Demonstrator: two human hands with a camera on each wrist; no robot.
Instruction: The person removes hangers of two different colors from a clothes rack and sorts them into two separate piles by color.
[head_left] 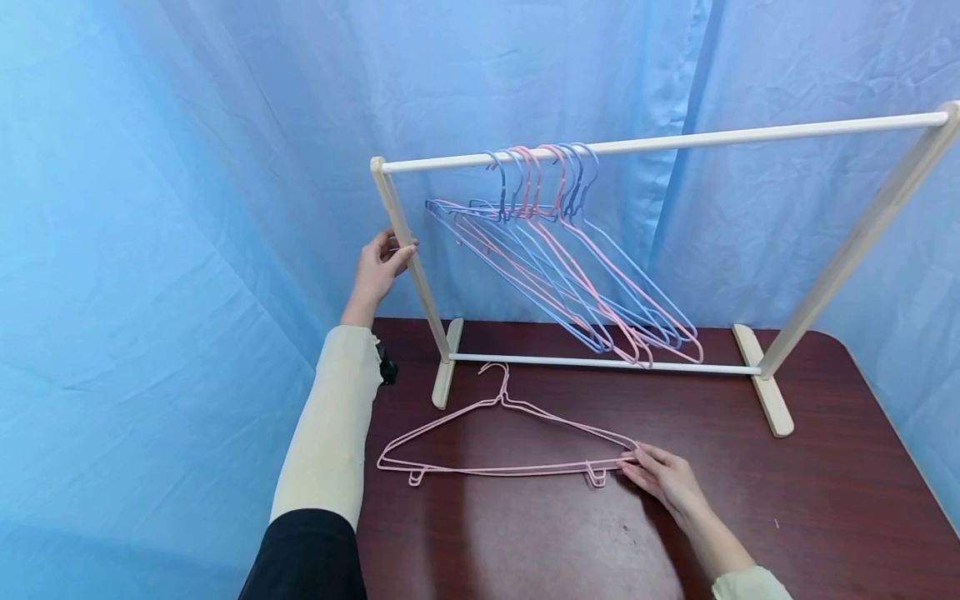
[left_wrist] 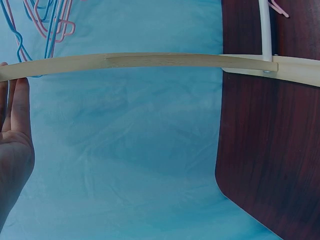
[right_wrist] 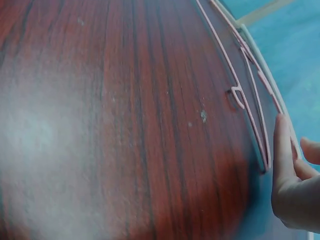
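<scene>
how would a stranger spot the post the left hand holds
Find the clothes rack on the brown table. Its left wooden post stands nearer the hung pink and blue hangers than the right post. The left hand grips only the former.

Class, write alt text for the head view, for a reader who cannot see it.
A person's right hand holds one end of pink hangers on a brown table, while the left hand grips the left wooden post of a rack. Blue and pink hangers hang from its white rail.
</scene>
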